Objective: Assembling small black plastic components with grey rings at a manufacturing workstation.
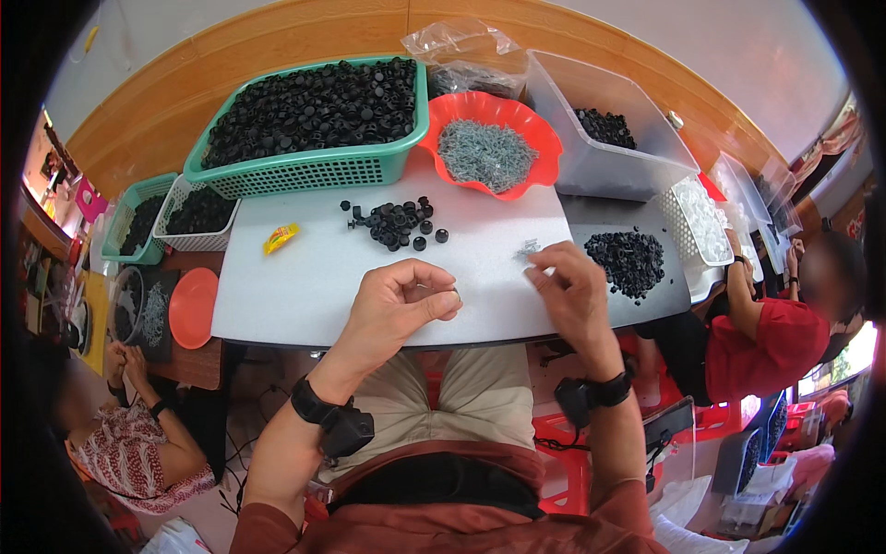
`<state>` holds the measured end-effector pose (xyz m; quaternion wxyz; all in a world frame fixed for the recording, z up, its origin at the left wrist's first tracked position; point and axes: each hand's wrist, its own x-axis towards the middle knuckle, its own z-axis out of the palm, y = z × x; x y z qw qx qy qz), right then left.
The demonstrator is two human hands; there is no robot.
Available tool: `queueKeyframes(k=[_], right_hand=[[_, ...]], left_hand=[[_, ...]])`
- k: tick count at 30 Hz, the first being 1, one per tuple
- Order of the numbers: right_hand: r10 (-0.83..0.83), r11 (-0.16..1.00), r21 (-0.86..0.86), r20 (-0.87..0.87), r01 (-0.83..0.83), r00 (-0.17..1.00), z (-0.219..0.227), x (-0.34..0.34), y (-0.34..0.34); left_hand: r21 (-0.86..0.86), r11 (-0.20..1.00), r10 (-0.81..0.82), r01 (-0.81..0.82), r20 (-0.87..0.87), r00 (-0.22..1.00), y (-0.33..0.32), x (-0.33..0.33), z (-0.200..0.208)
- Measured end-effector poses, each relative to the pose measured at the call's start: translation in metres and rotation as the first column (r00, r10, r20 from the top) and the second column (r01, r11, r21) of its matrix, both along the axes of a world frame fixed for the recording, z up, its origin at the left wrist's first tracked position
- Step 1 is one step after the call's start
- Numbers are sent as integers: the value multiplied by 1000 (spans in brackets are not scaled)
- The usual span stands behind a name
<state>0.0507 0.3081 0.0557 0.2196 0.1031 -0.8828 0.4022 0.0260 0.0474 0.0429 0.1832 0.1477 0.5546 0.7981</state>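
My left hand (399, 297) is over the near middle of the white table mat, its fingers curled in against the thumb. Whatever it may hold is hidden inside the fingers. My right hand (574, 294) is at the mat's right side, with thumb and fingertips drawn close together beside a few small silver screws (526, 249). Anything between those fingertips is too small to make out. Beyond my left hand lies a loose heap of black plastic knob-like parts (395, 224). Small black pieces (625, 262) are piled on the dark surface to the right of my right hand.
A green basket (305, 174) full of black parts, a red scalloped bowl (544, 138) of screws and a clear bin (591, 166) line the back. A yellow packet (281, 238) lies left. People sit at both sides, near an orange plate (193, 307) and white basket (701, 222).
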Motion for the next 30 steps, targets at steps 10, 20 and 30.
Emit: queueKeyframes(k=[10,20,30], right_hand=[[24,940,338,87,-52,996,9,-57,40],[130,751,590,307,-296,943,29,-83,41],[164,546,718,415,-433,895,43,-99,32]], left_hand=[[-259,961,60,-101,-161,985,18,-7,-5],[-290,950,63,-111,-169,984,20,-7,-5],[-307,946,60,-105,-150,987,19,-4,-8]])
